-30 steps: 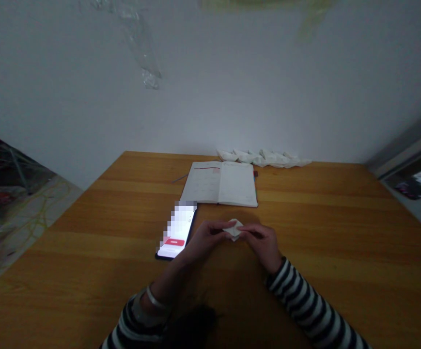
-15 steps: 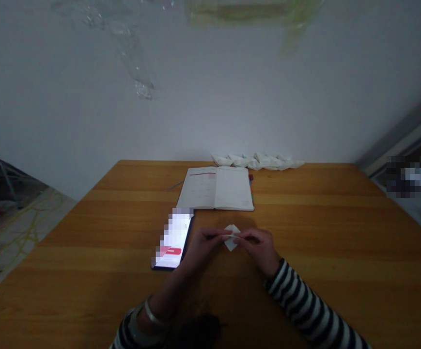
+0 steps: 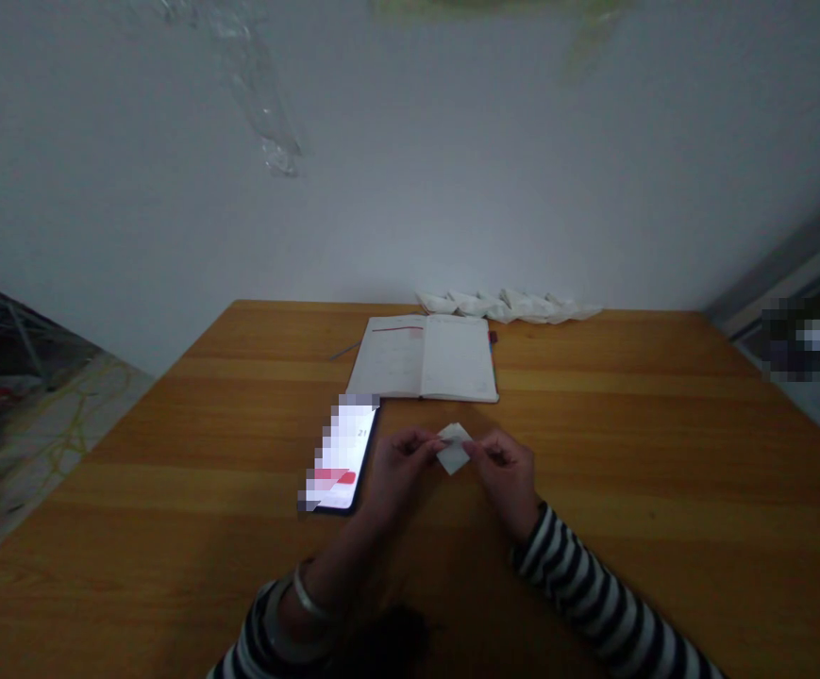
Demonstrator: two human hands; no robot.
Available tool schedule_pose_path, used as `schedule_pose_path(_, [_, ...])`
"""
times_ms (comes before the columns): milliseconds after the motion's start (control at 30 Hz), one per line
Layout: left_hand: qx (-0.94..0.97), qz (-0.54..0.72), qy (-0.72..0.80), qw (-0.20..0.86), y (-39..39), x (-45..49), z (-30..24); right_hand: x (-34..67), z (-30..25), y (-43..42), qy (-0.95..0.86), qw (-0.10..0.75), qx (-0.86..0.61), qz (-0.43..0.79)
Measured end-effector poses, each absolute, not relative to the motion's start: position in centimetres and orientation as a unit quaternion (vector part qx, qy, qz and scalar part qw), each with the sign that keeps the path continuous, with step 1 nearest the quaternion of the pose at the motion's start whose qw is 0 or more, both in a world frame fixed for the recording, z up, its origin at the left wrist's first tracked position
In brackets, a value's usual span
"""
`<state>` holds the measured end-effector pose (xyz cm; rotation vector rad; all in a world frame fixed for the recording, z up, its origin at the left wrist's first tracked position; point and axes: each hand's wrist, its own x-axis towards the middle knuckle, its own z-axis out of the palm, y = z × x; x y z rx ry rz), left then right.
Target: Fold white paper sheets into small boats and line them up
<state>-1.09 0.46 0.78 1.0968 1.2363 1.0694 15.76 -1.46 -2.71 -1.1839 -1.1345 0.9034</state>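
Between my two hands is a small white piece of folded paper [image 3: 454,455], turned so it looks like a diamond. My left hand [image 3: 404,464] pinches its left corner between thumb and fingers. At the right corner, my right hand [image 3: 503,469] grips it the same way. The paper's lower tip points towards me, and the fingertips cover its side corners. Just left of my left hand lies a phone [image 3: 345,462] with a lit screen, partly blurred out.
An open notebook [image 3: 456,358] lies beyond my hands on the wooden table [image 3: 636,424]. Behind it, a crumpled white strip [image 3: 515,306] runs along the wall [image 3: 410,189]. Clear plastic or tape [image 3: 275,141] hangs on the wall.
The fingers have shifted to the paper's side corners, and more of its flat face shows. The whole view has tilted slightly downward.
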Motion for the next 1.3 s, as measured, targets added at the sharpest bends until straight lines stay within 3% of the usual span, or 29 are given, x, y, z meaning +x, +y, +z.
schedule_pose_path(633, [0.413,0.513,0.488,0.573,-0.5,0.7,0.7,14.2,-2.1,-0.9,-0.343,0.635,-0.485,0.493])
schedule_pose_path(1133, [0.499,0.473,0.573,0.445,0.1,-0.4,0.3,13.3,-2.3,-1.5,-0.375,0.630,-0.479,0.483])
schedule_pose_path(1300, [0.524,0.465,0.581,0.415,0.1,-0.7,0.3,13.4,-2.1,-1.8,-0.396,0.581,-0.533,0.471])
